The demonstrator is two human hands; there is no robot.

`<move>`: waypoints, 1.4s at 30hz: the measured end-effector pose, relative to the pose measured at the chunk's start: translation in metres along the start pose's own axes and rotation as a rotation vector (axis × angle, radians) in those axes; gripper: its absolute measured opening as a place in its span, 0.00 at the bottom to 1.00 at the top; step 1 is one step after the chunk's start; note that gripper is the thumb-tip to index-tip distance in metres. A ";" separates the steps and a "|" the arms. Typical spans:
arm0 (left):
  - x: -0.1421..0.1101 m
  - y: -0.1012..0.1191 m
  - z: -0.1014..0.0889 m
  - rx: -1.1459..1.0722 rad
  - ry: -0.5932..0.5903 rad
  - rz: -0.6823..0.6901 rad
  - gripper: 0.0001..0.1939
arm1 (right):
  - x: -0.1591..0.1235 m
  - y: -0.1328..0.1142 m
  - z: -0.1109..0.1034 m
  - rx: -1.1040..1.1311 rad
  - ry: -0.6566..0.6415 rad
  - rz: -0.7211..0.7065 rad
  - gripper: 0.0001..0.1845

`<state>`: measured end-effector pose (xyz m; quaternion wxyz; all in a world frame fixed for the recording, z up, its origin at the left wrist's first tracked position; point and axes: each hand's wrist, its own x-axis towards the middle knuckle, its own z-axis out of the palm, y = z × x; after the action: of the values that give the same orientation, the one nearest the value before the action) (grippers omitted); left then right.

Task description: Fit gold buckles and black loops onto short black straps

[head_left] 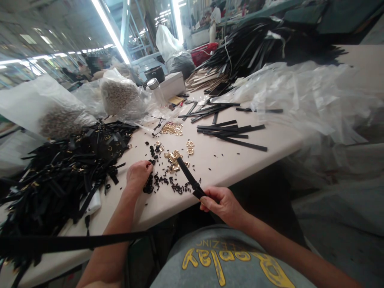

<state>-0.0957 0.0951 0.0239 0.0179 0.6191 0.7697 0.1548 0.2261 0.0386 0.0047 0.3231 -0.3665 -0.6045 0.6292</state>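
Note:
My right hand [222,204] is closed around one end of a black strap [189,176], which points up and left toward a scatter of gold buckles [175,157] on the table. My left hand [138,175] rests on the table with fingers curled over a small heap of black loops [148,186]; what it pinches, if anything, is hidden. More small black pieces [172,185] lie between my hands.
A big pile of finished black straps [60,172] fills the left of the pale table [210,160]. Loose flat straps [231,134] lie further back, with bags of hardware [118,96], clear plastic sheeting [309,96] and a white box [172,84] behind. People work in the distance.

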 end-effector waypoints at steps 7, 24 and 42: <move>-0.036 0.032 0.004 -0.696 -0.015 -0.117 0.16 | 0.001 0.001 0.001 0.092 0.009 0.015 0.14; -0.089 0.092 0.017 -1.523 -0.150 -0.297 0.12 | 0.009 -0.006 0.000 -0.061 0.093 -0.086 0.14; -0.107 0.118 0.006 -1.322 -0.191 0.038 0.07 | -0.003 -0.023 -0.003 -0.493 0.079 -0.245 0.09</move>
<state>0.0423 0.0161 0.0315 0.4591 0.5023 0.4967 0.5387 0.2290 0.0390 0.0281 0.3211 -0.3827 -0.7660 0.4046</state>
